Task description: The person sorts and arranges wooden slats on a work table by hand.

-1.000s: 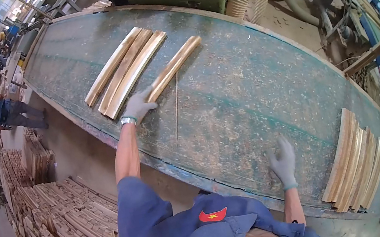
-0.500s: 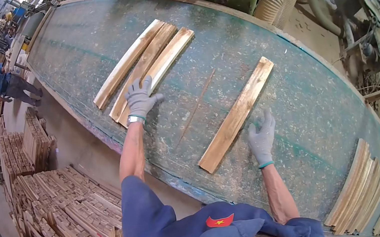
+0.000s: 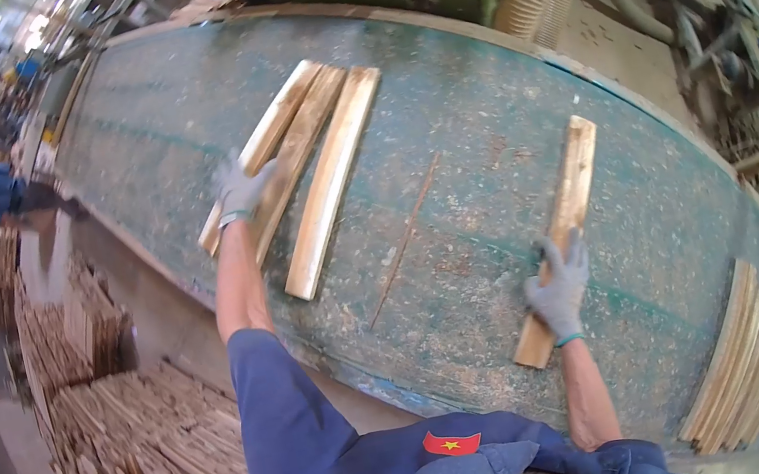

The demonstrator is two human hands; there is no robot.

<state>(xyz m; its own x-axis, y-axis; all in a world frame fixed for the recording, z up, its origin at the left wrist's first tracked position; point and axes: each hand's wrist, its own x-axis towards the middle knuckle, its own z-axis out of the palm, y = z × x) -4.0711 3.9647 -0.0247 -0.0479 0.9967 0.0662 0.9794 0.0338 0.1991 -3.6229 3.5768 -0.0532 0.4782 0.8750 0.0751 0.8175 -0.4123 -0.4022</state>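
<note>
under right fingers (image 3: 554, 258), one slat (image 3: 574, 182)

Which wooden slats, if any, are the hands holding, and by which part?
The right hand is on the lone slat, below its middle; the left hand is over the lower half of the leftmost slat. Whether either grips cannot be told.
</note>
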